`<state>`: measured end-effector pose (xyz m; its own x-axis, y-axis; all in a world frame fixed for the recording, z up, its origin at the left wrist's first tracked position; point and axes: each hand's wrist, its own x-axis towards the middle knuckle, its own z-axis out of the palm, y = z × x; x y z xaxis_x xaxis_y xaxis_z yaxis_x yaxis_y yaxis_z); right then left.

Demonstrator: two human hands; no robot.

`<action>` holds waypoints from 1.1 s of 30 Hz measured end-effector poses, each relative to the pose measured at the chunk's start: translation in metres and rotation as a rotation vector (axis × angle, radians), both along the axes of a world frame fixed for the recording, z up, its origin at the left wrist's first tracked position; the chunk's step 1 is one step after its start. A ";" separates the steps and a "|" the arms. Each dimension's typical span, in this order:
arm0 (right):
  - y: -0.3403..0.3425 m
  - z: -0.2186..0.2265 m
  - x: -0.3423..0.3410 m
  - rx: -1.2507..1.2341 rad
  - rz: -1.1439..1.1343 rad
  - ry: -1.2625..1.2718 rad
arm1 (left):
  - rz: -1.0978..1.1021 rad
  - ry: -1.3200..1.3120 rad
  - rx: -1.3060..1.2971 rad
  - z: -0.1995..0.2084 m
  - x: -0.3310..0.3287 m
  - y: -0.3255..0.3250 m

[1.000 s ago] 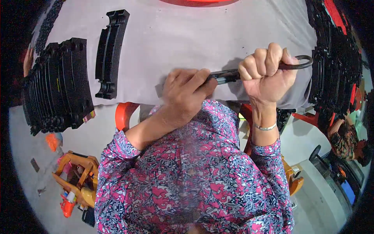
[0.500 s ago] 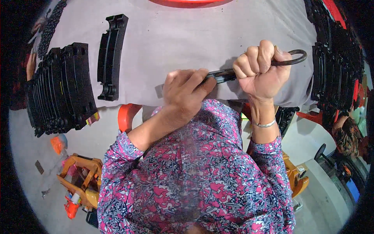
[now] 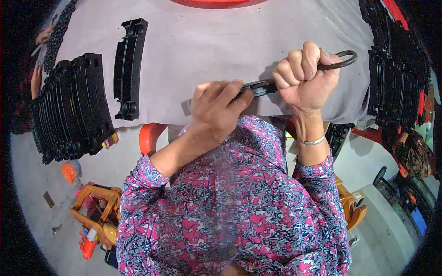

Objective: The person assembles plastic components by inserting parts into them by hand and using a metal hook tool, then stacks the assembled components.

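My right hand (image 3: 306,80) is closed in a fist around a dark metal tool with a looped handle (image 3: 338,66); the loop sticks out to the right of the fist. My left hand (image 3: 216,106) is wrapped around a black plastic part (image 3: 261,87), which shows between the two hands above the near table edge. The tool's working end meets this part near the right fist, but the exact contact is hidden. Most of the part lies under my left fingers. To the left, a black curved ribbed strip (image 3: 130,69) lies by itself on the cloth.
A row of similar black strips (image 3: 73,103) stands at the left end of the grey cloth-covered table (image 3: 193,41). More black parts (image 3: 396,87) are stacked at the right end. A red rim (image 3: 218,3) shows at the far edge. Yellow-brown frames (image 3: 99,207) stand on the floor.
Both hands keep their grips. My right fist and the looped tool have shifted slightly left and away from me; the whole view has moved a little too.
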<state>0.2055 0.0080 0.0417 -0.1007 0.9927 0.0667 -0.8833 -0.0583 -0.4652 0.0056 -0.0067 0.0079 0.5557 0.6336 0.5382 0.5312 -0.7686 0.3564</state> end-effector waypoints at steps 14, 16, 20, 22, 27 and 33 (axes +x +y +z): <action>0.004 0.001 -0.003 0.012 -0.031 -0.074 | 0.073 -0.057 -0.024 -0.006 0.005 0.003; 0.006 0.001 -0.003 0.002 -0.048 -0.088 | 0.020 -0.014 0.010 0.003 0.004 0.004; 0.005 0.006 -0.004 -0.022 -0.074 -0.078 | 0.027 -0.040 0.027 0.003 0.005 0.004; 0.004 0.012 -0.003 -0.024 -0.079 -0.064 | 0.011 -0.051 0.017 0.004 0.005 0.004; 0.000 0.036 0.019 0.042 -0.090 -0.114 | -0.036 -0.087 -0.031 0.002 -0.002 0.007; -0.011 0.049 0.044 -0.126 -0.131 -0.641 | -0.077 -0.097 -0.105 0.012 -0.005 0.009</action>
<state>0.2500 -0.0034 0.0911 0.0400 0.9957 -0.0833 -0.4375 -0.0575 -0.8974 0.0002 0.0024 0.0197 0.5534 0.6472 0.5244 0.4317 -0.7612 0.4839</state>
